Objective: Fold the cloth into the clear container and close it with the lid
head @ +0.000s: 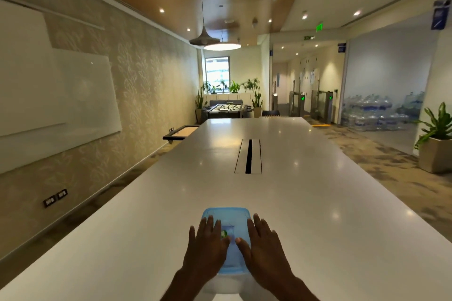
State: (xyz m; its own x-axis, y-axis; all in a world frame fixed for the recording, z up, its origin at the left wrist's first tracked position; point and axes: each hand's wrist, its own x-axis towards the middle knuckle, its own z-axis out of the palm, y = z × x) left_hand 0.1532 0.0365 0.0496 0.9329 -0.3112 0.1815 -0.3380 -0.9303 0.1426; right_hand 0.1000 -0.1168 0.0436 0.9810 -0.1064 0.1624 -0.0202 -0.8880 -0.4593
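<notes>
From the head view, a clear container [226,283] sits at the near end of a long white table [318,203], its blue lid [226,214] on top. The left hand [208,249] and right hand [263,247] lie flat on the lid, fingers spread, palms down, grasping nothing. The cloth cannot be made out through the lid.

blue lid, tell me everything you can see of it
The blue lid is translucent light blue plastic by its look, rectangular with rounded corners and a raised rim. It lies flat on top of the clear container, near the close edge of the white table. The left hand and the right hand lie palm down on it, fingers spread. A small green-and-white mark shows between them, too blurred to read.
</notes>
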